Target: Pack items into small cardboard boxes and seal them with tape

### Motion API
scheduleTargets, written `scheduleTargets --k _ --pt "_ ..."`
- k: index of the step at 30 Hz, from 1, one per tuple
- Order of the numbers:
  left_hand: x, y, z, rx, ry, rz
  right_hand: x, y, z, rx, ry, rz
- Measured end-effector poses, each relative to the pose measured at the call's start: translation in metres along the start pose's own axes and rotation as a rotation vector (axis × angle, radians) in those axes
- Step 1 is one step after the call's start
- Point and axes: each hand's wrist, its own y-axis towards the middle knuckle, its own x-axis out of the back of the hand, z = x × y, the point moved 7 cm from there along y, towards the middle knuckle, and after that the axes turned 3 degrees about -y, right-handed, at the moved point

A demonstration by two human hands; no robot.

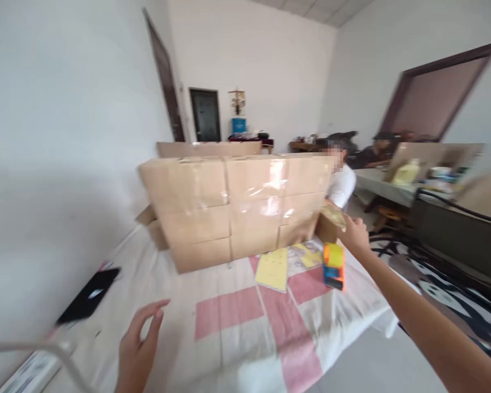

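A long cardboard partition (249, 204) made of taped panels stands upright across the table. At its right end, a short cardboard flap (329, 221) sticks out toward me. My right hand (355, 234) is stretched far forward and closed on the flap's outer edge; its fingertips are partly hidden and blurred. Low over the cloth at the left, my left hand (141, 338) holds nothing, its thumb and index finger curved with a gap between them. An orange and blue tape dispenser with a yellow roll (334, 266) stands just below my right hand.
Yellow paper sheets (272, 270) lie on the white and pink tablecloth (229, 314). A black flat object (89, 295) rests near the left wall. A person in a white top (343, 185) sits behind the partition's right end. A dark chair (458, 240) stands at right.
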Motion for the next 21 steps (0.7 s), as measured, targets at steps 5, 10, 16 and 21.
scheduleTargets --k 5,10,16,21 --pt "0.031 0.030 0.057 0.367 -0.261 -0.351 -0.033 -0.106 0.202 0.716 0.426 0.172" --pt "0.027 0.086 0.114 0.503 -0.353 -0.455 -0.074 -0.266 0.408 1.057 0.767 0.550" --pt "-0.020 0.204 0.158 0.552 -0.447 -0.441 -0.147 -0.296 0.569 0.549 1.040 0.723" --pt "-0.058 0.280 0.176 0.552 -0.502 -0.357 -0.189 -0.255 0.612 0.192 0.960 0.670"
